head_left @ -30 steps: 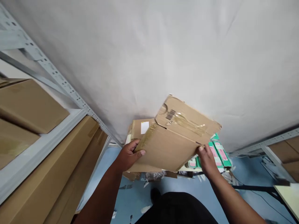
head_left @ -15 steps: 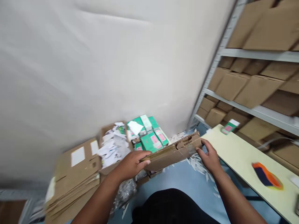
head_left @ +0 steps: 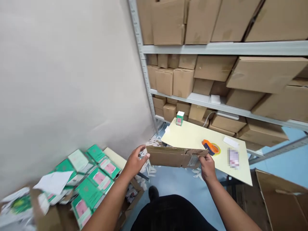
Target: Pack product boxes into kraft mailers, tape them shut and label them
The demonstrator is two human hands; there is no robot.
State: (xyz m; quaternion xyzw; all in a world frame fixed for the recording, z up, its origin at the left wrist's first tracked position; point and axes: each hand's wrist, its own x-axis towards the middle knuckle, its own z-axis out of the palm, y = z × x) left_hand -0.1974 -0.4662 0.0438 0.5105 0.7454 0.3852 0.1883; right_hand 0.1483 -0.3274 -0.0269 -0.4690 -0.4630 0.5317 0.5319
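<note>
Between my two hands I hold a flattened cardboard box [head_left: 168,156] in the air, its folded edge facing up. My left hand [head_left: 136,162] grips its left end, thumb on the near side. My right hand [head_left: 207,167] is closed on the right end, close to a patch of clear tape. Just beyond the cardboard stands a pale yellow table [head_left: 190,136]. On it are an orange and dark blue tape dispenser [head_left: 210,147], a small green and pink box [head_left: 180,118] standing upright, and a blurred-out item [head_left: 233,158].
Metal shelves [head_left: 207,48] full of cardboard boxes rise behind the table. At lower left lie several green boxes [head_left: 89,189] and white paper [head_left: 54,182]. A large open carton [head_left: 284,202] is at lower right. Paper scraps [head_left: 150,171] litter the blue floor.
My view has swung right, toward the table and shelves. The flattened cardboard box has come along in both hands and now lies more level. The stacked cardboard at left has left the view.
</note>
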